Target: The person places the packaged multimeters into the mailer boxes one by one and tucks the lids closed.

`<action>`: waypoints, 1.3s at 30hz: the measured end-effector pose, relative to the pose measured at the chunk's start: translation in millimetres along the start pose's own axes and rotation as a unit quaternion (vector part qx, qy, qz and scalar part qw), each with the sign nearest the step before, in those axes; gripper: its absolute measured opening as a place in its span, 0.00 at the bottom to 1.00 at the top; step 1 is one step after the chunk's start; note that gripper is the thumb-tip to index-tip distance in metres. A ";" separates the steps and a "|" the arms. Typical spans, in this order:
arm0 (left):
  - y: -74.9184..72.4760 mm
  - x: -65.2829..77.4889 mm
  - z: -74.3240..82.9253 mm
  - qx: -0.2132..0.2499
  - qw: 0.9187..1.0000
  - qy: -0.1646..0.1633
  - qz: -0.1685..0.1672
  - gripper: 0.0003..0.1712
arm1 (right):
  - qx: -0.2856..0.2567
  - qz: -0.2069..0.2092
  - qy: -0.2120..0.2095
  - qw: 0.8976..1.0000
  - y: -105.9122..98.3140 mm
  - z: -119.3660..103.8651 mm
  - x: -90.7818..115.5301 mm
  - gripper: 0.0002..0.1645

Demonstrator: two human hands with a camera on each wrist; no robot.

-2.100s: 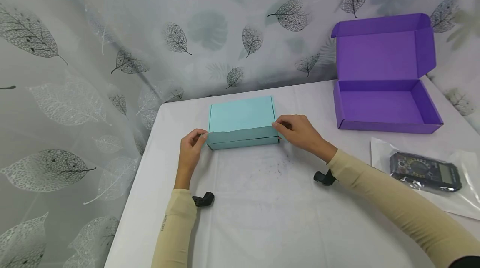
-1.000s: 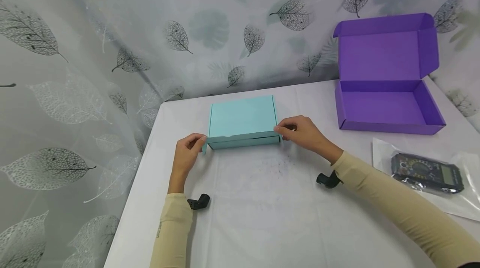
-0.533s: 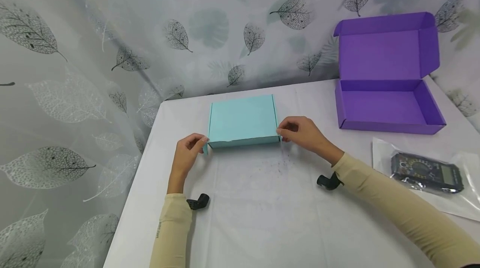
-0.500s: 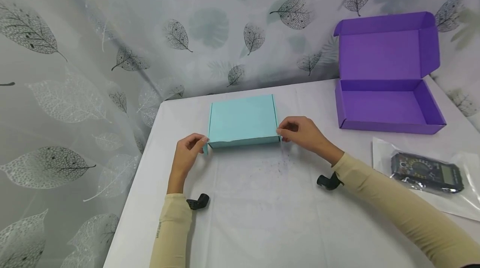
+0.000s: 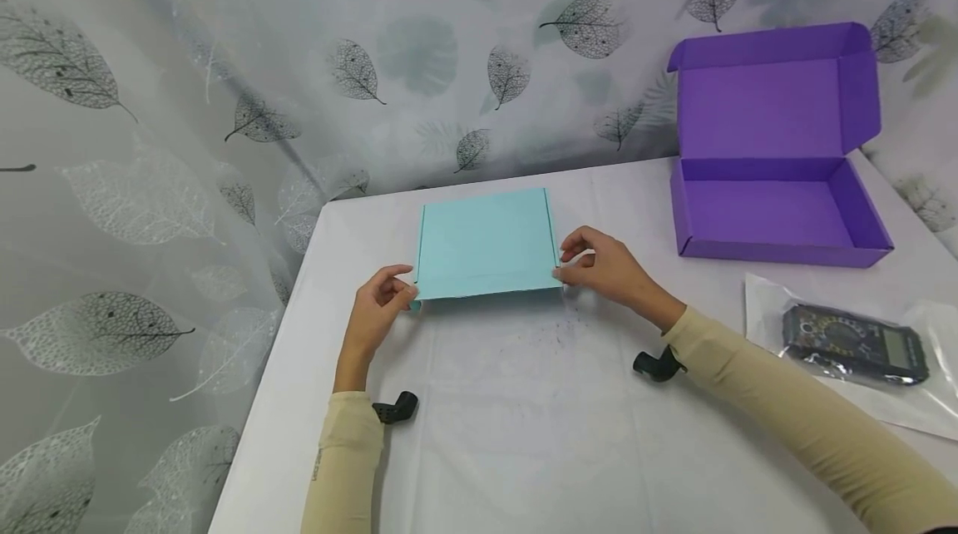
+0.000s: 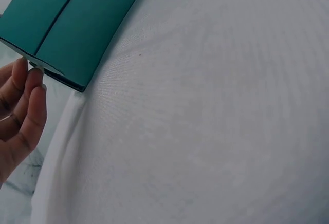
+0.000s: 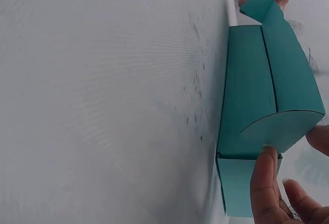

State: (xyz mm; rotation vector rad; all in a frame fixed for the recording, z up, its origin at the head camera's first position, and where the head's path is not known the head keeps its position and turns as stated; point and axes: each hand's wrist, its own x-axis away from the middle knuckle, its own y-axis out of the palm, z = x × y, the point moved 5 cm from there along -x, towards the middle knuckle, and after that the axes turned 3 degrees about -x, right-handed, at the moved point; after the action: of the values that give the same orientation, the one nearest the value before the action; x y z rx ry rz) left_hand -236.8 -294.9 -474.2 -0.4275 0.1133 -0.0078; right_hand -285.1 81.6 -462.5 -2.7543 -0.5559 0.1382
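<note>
A teal cardboard box [image 5: 482, 239] lies on the white-covered table, its lid down over it. The lid's front flap [image 7: 295, 70] stands out from the front wall, with a rounded side flap [image 7: 285, 129] at the near end in the right wrist view. My left hand [image 5: 377, 305] pinches the left front corner of the lid; in the left wrist view its fingertips [image 6: 35, 75] are at the flap's edge. At the opposite corner my right hand [image 5: 609, 272] pinches the flap, one finger against the side flap and the thumb at the corner. The box's inside is hidden.
An open purple cardboard box [image 5: 771, 218] stands at the right, lid raised against the leaf-print curtain [image 5: 419, 60]. In front of it a black multimeter [image 5: 853, 343] lies in a clear plastic bag [image 5: 763, 309]. The table's left edge runs close beside my left arm.
The lid's front flap has swung out toward me, and its edge now covers the box's front wall in the head view. Both hands have shifted slightly with it; the right fingers have spread.
</note>
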 end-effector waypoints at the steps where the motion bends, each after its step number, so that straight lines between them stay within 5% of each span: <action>1: 0.4 0.1 -0.3 0.001 1.000 -0.003 -0.003 0.23 | 0.004 0.001 0.000 1.000 -0.1 0.0 0.5 0.29; 7: 1.6 -0.7 3.2 -0.014 1.000 -0.002 -0.013 0.22 | 0.007 0.000 0.007 1.000 0.9 1.0 2.0 0.30; 16: 0.7 7.3 38.8 -0.031 0.999 0.023 -0.020 0.20 | 0.009 0.004 0.010 1.000 2.7 3.7 1.0 0.30; 36: 3.8 8.7 38.3 -0.045 0.998 0.040 -0.007 0.20 | 0.033 -0.006 0.015 0.999 4.6 4.5 6.5 0.28; 39: 3.2 5.3 22.2 -0.046 0.998 0.038 -0.001 0.20 | 0.033 -0.009 0.018 0.999 6.1 5.9 6.5 0.27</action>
State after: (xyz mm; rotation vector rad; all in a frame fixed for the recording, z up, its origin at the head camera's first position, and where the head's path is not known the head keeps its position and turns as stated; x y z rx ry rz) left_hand -229.1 -283.0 -456.0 -0.5188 0.1876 -0.0208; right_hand -277.9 80.7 -470.3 -2.6810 -0.5560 0.1016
